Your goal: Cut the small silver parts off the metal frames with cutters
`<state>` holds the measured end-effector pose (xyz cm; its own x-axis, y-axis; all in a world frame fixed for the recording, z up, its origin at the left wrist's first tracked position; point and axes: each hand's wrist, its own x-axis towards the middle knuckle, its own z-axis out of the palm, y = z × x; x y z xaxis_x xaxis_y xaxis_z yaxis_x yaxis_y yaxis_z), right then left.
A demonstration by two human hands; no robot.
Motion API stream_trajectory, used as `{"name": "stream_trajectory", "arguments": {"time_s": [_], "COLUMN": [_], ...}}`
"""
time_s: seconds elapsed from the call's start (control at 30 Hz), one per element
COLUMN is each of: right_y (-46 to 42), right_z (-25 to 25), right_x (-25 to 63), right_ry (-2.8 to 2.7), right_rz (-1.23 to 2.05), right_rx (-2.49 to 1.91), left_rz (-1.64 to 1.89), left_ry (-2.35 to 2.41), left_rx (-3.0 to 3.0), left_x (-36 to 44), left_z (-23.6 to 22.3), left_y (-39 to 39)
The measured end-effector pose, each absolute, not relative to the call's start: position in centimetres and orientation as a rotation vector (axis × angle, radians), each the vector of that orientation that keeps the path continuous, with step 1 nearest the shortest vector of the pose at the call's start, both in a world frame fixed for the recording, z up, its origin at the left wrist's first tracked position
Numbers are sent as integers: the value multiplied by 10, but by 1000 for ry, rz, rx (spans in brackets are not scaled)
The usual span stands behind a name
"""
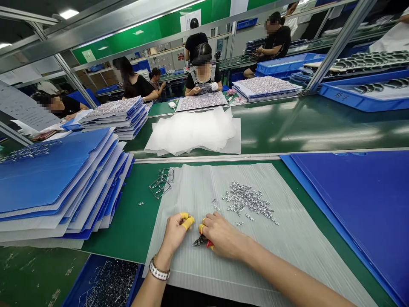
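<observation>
My left hand [177, 230] rests on a grey ribbed foam sheet [287, 251], its yellow-capped finger and thumb pinched on a tiny metal piece I can barely see. My right hand [223, 235] lies beside it, closed on small red-handled cutters [202, 241] whose tip points left toward the left hand. A pile of small shiny metal parts [247, 202] lies on the sheet just beyond the right hand. Empty metal frames [161, 182] sit at the sheet's far left corner.
A tall stack of blue and white sheets [57, 183] stands at the left. A blue board [361, 213] lies at the right. White foam sheets [194, 132] rest on the green belt [319, 123]. A blue bin of metal frames [105, 283] sits below. Several people work opposite.
</observation>
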<state>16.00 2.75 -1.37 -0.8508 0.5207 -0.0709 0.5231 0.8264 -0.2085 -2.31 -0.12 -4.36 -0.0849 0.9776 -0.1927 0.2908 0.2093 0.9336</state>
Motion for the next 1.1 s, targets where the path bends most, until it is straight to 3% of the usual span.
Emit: {"name": "stream_trajectory", "arguments": {"time_s": [0.3, 0.5, 0.63, 0.87, 1.1], "right_y": [31, 48, 59, 59, 56], "right_z": [-11, -12, -16, -13, 0], "right_x": [169, 214, 244, 266, 254], "right_ry": [3019, 2990, 2888, 2655, 2640], "right_rz": [-477, -734, -741, -646, -1475], "right_rx": [934, 1509, 1879, 2045, 2027], "left_rz": [897, 869, 873, 791, 757], "left_ry": [1597, 1664, 1616, 1365, 1376], "left_rx": [1243, 1420, 1709, 1531, 1467], "left_x": [-24, -16, 21, 66, 61], "left_z": [-39, -26, -9, -18, -30], "left_y": [0, 4, 19, 43, 40]}}
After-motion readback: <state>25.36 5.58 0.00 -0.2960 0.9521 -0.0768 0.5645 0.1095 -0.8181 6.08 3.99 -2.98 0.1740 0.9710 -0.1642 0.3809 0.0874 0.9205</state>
